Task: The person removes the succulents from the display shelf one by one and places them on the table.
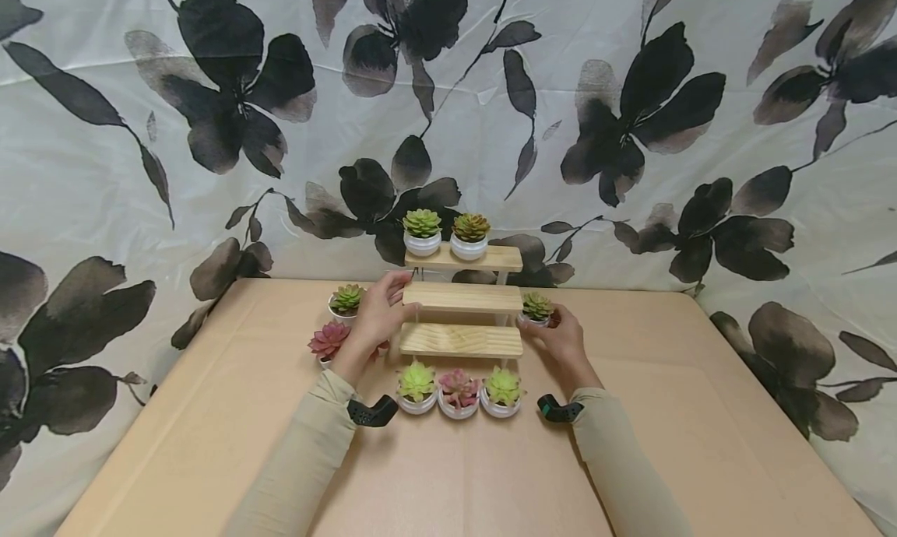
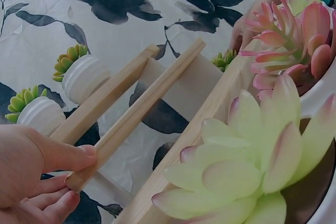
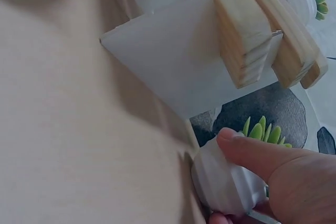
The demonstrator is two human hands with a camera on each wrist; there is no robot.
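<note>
At the hub of the clock, as the head view gives it to me, stands a three-tier wooden stand (image 1: 462,340); toward twelve, its top board (image 1: 506,258) bears two potted succulents (image 1: 469,237), and at six a front row of three succulents (image 1: 459,391) lines the near side. Around nine, the left hand (image 1: 378,313) pinches the left end of the middle board (image 1: 462,296), close to a green succulent (image 1: 346,298) and a pink succulent (image 1: 328,338). Around three, the right hand (image 1: 563,341) grips a green-leaved plant in a white pot (image 1: 536,306), just beside the stand. From the left wrist, I see thumb and fingers closed on the board's end toward eight; I judge a light steadying hold best, since lifting there could tip the pair above. From the right wrist, the thumb presses the pot toward five, fingertips at its other side; I cannot tell whether its base touches the tabletop (image 3: 63,129). To handle it well, I'd pinch only the pot wall, spare the leaves, and stay clear of the white side panel (image 3: 163,66). I can read no brand, label or lettering anywhere, the black wristbands (image 1: 372,412) included.
</note>
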